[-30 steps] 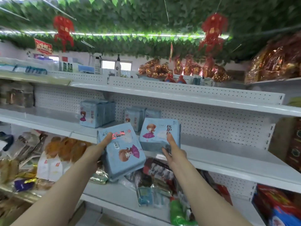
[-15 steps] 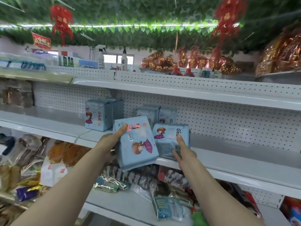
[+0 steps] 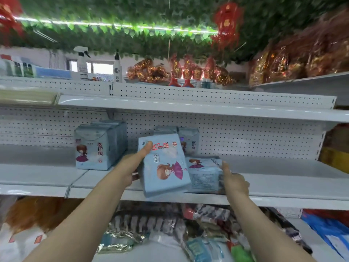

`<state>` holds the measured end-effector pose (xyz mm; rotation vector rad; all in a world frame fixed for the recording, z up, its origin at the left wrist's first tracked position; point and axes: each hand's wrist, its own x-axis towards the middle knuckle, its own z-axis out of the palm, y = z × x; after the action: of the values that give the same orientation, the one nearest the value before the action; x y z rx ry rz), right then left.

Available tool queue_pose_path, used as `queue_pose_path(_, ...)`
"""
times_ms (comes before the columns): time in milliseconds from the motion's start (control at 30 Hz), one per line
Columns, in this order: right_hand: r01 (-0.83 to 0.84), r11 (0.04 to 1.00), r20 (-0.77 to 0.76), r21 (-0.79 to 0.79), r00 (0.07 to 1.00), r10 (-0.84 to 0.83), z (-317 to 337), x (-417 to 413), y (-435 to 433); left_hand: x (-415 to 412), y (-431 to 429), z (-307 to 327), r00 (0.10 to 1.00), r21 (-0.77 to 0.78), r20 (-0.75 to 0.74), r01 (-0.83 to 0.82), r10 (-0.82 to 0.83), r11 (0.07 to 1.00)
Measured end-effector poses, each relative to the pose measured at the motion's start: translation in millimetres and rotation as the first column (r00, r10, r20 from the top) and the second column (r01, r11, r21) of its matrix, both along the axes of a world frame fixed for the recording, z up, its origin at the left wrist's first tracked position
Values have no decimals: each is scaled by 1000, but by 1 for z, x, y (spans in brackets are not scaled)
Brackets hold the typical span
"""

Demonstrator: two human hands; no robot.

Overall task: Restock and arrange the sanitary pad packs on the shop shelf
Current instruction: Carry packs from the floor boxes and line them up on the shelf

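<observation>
The left hand (image 3: 130,171) is pinching a tilted blue pack (image 3: 166,167) in its grip at the shelf (image 3: 283,186) edge. The right hand (image 3: 234,181) is pinching a second pack (image 3: 204,173) lying flat alongside.

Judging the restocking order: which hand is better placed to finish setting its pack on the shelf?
Right, probably. The right hand has its flat pack seemingly lying on the shelf already, near the front edge. The left hand grips a tilted pack that overhangs that edge.

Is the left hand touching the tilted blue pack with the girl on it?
Touching. The head view shows the left hand holding the tilted blue pack, thumb across its front.
</observation>
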<state>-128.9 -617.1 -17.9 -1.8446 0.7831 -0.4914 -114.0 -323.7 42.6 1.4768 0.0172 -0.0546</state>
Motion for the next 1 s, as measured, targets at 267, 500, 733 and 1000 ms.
queue_pose_path(267, 125, 971, 426, -201, 904, -28, 45, -18, 89, 38, 39, 4, 978, 40, 40, 204, -206, 978)
queue_pose_path(500, -347, 935, 324, 71, 895, 307, 80, -15, 177, 47, 64, 6, 938, 91, 152, 302, -313, 949)
queue_pose_path(733, -485, 853, 256, 194, 864, 433, 85, -17, 196, 47, 89, 11, 903, 159, 310, 261, -299, 952)
queue_pose_path(1000, -556, 788, 413, 265, 804, 428, 76, -6, 205, 41, 99, 5, 847, 214, 353, 340, -397, 916)
